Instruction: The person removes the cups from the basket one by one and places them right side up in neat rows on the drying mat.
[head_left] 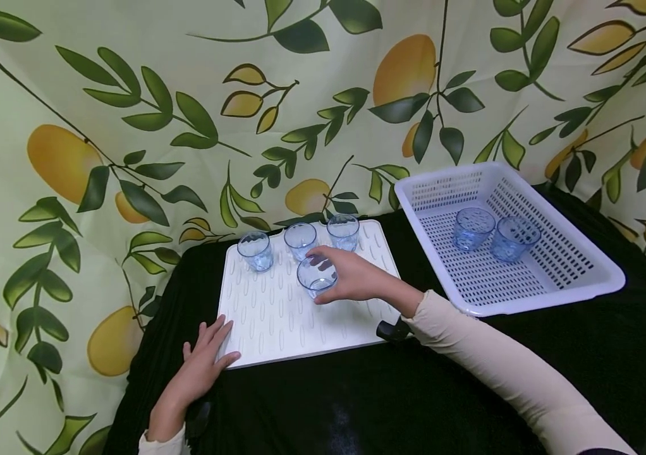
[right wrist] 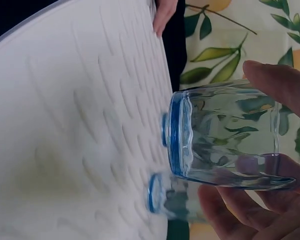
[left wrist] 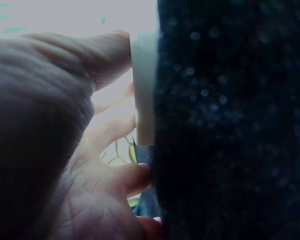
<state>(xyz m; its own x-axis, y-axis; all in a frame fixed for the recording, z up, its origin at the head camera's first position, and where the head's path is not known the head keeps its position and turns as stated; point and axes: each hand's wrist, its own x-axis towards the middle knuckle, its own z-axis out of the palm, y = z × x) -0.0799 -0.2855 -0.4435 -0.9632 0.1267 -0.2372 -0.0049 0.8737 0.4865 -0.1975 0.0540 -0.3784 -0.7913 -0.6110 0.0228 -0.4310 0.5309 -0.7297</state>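
Fingers (head_left: pixel 219 335) outstretched, the left hand (head_left: pixel 200 366) touches the white drying mat (head_left: pixel 283 335), while the right hand (head_left: pixel 357 275) grips a blue glass tumbler (head_left: pixel 313 278) over it, seemingly mid-placement, wanting gentle lowering, short of three tumblers (head_left: pixel 300 241) and a plastic basket (head_left: pixel 545 299).

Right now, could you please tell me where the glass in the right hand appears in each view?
Head: the glass is just below centre, against the white board.
Left wrist: not in this picture.
Right wrist: right of centre, base pointing left.
Shared landmark: the left hand, large in the left wrist view, at the top in the right wrist view.
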